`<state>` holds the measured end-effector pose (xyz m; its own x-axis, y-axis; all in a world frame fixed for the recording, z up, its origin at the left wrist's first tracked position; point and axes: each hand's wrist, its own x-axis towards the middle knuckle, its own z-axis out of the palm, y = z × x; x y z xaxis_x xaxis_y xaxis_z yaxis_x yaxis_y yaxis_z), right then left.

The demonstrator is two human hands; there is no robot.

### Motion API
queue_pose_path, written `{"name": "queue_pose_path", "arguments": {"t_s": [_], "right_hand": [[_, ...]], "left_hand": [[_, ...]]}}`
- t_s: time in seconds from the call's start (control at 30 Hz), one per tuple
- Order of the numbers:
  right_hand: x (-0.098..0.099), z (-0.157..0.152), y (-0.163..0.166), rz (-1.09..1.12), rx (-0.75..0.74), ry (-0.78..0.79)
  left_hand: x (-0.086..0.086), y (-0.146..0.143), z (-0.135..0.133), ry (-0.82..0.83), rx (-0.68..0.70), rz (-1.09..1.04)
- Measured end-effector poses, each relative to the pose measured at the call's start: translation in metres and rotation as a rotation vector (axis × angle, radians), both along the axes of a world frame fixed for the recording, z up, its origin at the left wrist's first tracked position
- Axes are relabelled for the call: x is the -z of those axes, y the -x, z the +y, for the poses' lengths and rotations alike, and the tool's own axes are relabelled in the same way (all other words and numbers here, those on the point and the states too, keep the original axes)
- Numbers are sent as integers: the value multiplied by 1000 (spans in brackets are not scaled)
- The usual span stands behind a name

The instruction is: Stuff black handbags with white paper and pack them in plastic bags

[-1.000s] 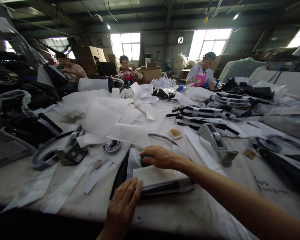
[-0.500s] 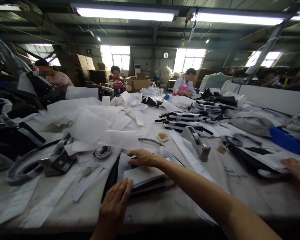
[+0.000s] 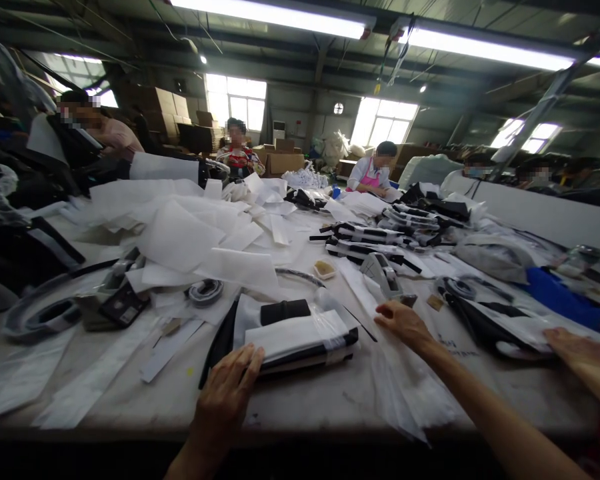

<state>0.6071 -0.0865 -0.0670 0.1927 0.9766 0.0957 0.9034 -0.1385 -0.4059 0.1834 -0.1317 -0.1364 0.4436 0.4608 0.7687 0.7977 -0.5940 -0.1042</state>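
Observation:
A folded black bag (image 3: 343,339) lies on the table in front of me, partly covered by a white foam sheet (image 3: 293,337) and clear plastic. On its upper side a dark padded piece (image 3: 285,311) shows. My left hand (image 3: 233,380) rests on the near left corner, fingers stretched out flat over the sheet's edge. Off to the right of the bag, my right hand (image 3: 403,323) is at the near end of a grey tape dispenser (image 3: 380,272). Its fingers are loosely bent, and nothing is visible in them.
A second dispenser (image 3: 113,297) and a coiled strap (image 3: 205,291) stand left. White sheets (image 3: 180,227) are heaped behind. Stacked wrapped bags (image 3: 370,237) lie beyond the small dish (image 3: 324,269). At right, a co-worker's hand (image 3: 575,350) touches another bag (image 3: 490,323).
My right hand has left the top of the bag and moved right to the tape dispenser, uncovering the dark padded piece. My left hand stays on the bag's corner. The view has tilted slightly.

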Motion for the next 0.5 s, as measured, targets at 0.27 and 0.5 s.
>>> {"name": "queue_pose_path", "arguments": {"t_s": [0.27, 0.5], "right_hand": [[14, -6, 1, -15, 23, -25], [-27, -30, 19, 341, -94, 105]], "left_hand": [[-5, -3, 0, -3, -7, -3], [-8, -7, -4, 6, -15, -49]]}}
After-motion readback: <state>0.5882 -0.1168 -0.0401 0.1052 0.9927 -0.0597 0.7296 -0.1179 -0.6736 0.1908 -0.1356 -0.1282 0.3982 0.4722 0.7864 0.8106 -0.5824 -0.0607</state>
